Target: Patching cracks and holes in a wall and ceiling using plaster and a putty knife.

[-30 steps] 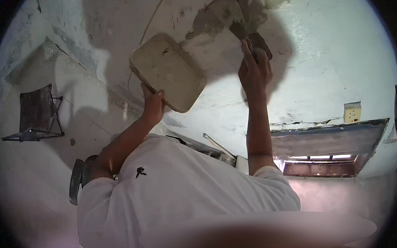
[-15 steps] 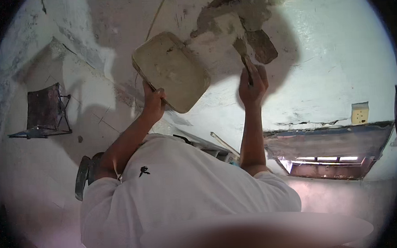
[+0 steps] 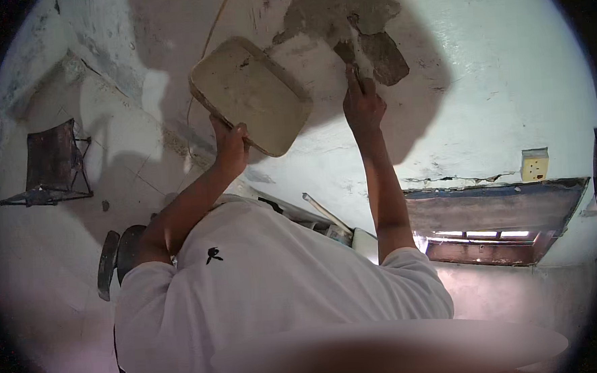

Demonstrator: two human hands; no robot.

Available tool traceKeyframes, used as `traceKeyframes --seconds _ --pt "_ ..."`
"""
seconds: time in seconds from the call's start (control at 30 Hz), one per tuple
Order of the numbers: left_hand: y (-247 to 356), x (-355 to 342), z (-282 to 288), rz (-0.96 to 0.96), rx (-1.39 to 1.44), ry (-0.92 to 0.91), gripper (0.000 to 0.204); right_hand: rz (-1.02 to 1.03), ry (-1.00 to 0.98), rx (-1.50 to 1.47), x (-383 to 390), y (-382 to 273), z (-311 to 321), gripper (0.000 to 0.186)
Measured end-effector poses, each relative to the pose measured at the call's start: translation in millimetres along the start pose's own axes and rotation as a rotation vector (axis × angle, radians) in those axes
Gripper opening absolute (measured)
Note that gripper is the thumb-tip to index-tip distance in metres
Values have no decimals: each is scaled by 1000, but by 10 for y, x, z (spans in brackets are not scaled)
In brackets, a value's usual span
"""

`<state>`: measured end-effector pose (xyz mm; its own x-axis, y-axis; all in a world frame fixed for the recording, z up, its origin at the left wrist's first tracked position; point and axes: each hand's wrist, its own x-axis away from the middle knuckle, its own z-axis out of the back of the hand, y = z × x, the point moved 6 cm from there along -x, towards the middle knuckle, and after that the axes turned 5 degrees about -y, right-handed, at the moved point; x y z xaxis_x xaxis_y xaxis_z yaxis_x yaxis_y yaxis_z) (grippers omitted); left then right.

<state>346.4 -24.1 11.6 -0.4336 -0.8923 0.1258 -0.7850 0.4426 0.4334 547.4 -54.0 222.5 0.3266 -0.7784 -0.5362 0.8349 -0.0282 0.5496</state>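
Note:
My left hand (image 3: 231, 148) grips the near edge of a shallow, rounded rectangular tray (image 3: 256, 94), beige and coated inside with a thin smear. The tray is tilted in front of the wall. Closed around the handle of a putty knife (image 3: 345, 52), my right hand (image 3: 364, 109) reaches up to the wall. The blade lies against or just off the surface, at the lower edge of a grey plaster patch (image 3: 320, 13); contact is hard to tell. Right beside the blade is a darker brown-grey bare spot (image 3: 385, 59).
A dark folding chair (image 3: 53, 159) stands at the left on the tiled floor. At the right are a yellowish wall socket (image 3: 534, 165) and a curtained window opening (image 3: 489, 220). A thin cord (image 3: 217, 20) runs along the wall behind the tray. A pale stick (image 3: 327, 211) leans near my body.
My right hand and the putty knife have shifted slightly left along the wall. A pale area above the blade now looks grey like the patch. The whole view has moved a little.

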Motion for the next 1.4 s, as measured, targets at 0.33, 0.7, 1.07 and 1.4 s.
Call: traceKeyframes --seconds 0.33,0.7,1.07,1.4 --pt "-58 2 -14 -91 11 22 65 -2 123 -123 421 -10 354 47" --pt "-19 3 -77 -103 43 48 62 -6 -10 -50 -20 -261 -247 49" --pt "-63 -53 44 -94 23 -43 70 -24 -3 -140 387 -241 269 50" --pt "32 14 -19 -30 49 25 73 -63 -271 15 90 -323 -169 49"
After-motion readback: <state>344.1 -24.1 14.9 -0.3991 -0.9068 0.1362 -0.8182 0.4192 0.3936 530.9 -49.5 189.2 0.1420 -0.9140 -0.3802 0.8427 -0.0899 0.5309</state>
